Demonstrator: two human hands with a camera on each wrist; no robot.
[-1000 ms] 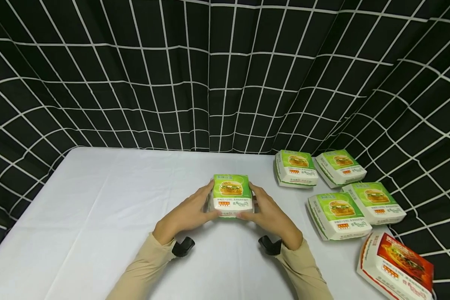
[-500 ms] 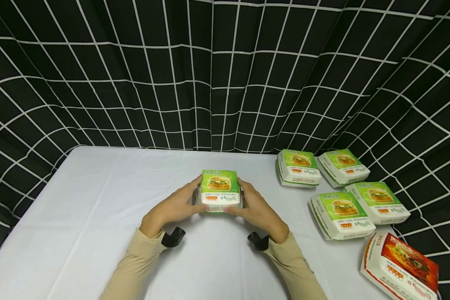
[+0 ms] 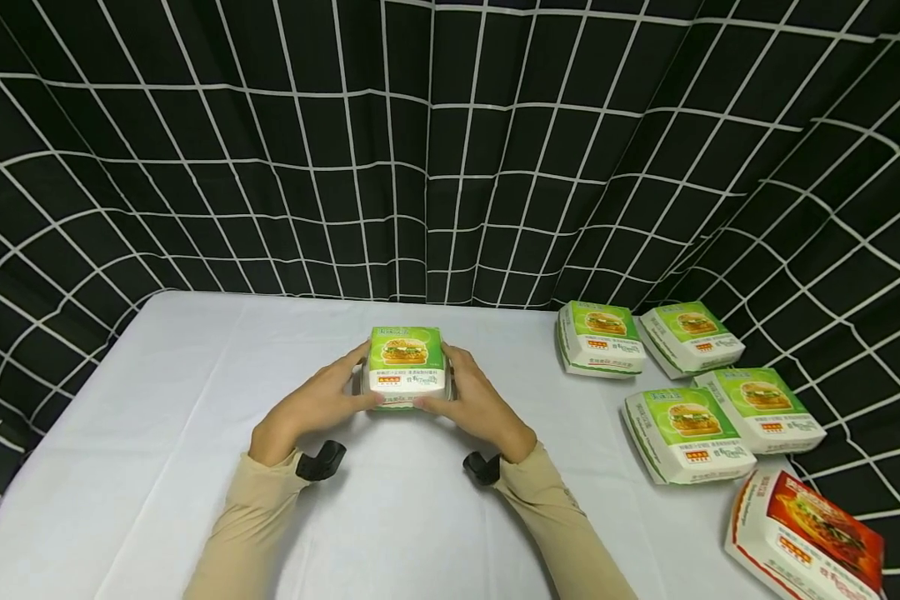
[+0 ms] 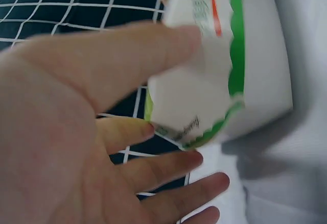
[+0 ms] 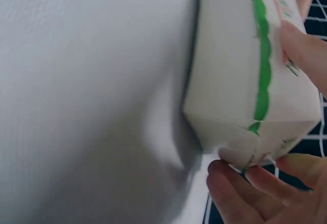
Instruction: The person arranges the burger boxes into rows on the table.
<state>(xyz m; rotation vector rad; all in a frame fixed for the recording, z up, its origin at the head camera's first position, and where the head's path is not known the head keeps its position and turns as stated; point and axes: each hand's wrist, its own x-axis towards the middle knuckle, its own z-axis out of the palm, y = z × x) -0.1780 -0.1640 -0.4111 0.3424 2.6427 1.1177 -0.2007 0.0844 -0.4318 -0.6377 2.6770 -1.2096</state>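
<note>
A green and white burger box (image 3: pixel 407 354) sits between both hands near the table's middle in the head view, its burger picture facing up. My left hand (image 3: pixel 317 406) grips its left side, thumb on the front face. On the opposite side my right hand (image 3: pixel 482 408) holds it the same way. In the left wrist view the thumb presses the box front (image 4: pixel 199 76), while the lower fingers spread beyond its corner. The right wrist view has fingertips at the side of the box (image 5: pixel 230 71). Whether its base touches the cloth I cannot tell.
Several green burger boxes stand at the right, including one at the back (image 3: pixel 600 342) and one nearer (image 3: pixel 686 437). A red burger box (image 3: pixel 802 533) lies at the front right. White cloth covers the table (image 3: pixel 172 433); a black gridded curtain (image 3: pixel 337 150) surrounds it.
Both hands have moved left and slightly away from me with the green burger box between them. The other boxes have stayed in place, apart from a small shift of the view.
</note>
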